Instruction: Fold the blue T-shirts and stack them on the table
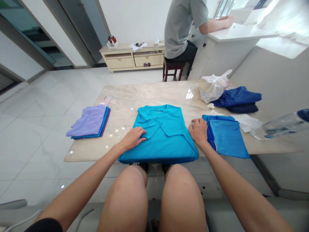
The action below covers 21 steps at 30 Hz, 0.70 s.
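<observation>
A turquoise T-shirt [159, 145] lies on the marble-look table in front of my knees, neckline away from me and both sleeves folded in across its front. Its lower edge hangs at the table's near edge. My left hand [134, 138] rests on the shirt's left side, fingers stretched and thumb apart. At the shirt's right edge, my right hand [199, 130] lies with bent, slightly parted fingers and nothing visible in them. Close to its right is a folded blue cloth [228, 135], slightly over the table edge.
A folded stack with a lavender garment [88, 120] on top sits at the table's [120, 96] left. Right, a white plastic bag [213, 85], dark blue clothes [238, 98] and a clear bottle [277, 125] stand or lie. Beyond, a person [180, 29] sits at a white counter.
</observation>
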### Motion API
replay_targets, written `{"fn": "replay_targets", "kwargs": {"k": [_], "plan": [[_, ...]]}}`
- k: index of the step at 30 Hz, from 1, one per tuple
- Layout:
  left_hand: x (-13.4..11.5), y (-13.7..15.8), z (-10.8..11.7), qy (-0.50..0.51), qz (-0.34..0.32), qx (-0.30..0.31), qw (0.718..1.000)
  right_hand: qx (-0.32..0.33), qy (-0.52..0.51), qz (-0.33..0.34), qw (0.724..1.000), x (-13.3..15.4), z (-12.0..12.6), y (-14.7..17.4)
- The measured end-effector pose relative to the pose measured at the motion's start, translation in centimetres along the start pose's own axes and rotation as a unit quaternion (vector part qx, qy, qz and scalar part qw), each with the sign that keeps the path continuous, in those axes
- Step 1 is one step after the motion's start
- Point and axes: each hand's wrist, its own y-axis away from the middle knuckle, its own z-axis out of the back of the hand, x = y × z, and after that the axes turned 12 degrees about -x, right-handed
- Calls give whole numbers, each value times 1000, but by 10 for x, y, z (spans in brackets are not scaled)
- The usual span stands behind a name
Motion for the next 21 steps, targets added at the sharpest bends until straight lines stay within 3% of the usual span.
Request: {"fn": "replay_targets", "kwargs": {"k": [4, 6, 9, 12, 16, 19, 21], "plan": [[11, 9, 3, 52, -55, 21, 997, 5, 9, -5, 1000, 0, 1, 0], [23, -1, 8, 70, -37, -10, 997, 4, 8, -5, 1000, 0, 1, 0], [55, -38, 10, 75, 45, -115, 990, -2, 3, -6, 1000, 0, 0, 0], [96, -85, 5, 60, 93, -147, 983, -13, 1, -4, 1000, -1, 0, 0], [138, -132, 1, 68, 40, -87, 993, -15, 10, 6, 1000, -1, 0, 0], [154, -152, 4, 124, -14, -33, 992, -12, 13, 6, 1000, -2, 0, 0], [160, -161, 5, 169, -15, 0, 985, -12, 10, 6, 1000, -4, -1, 1]]}}
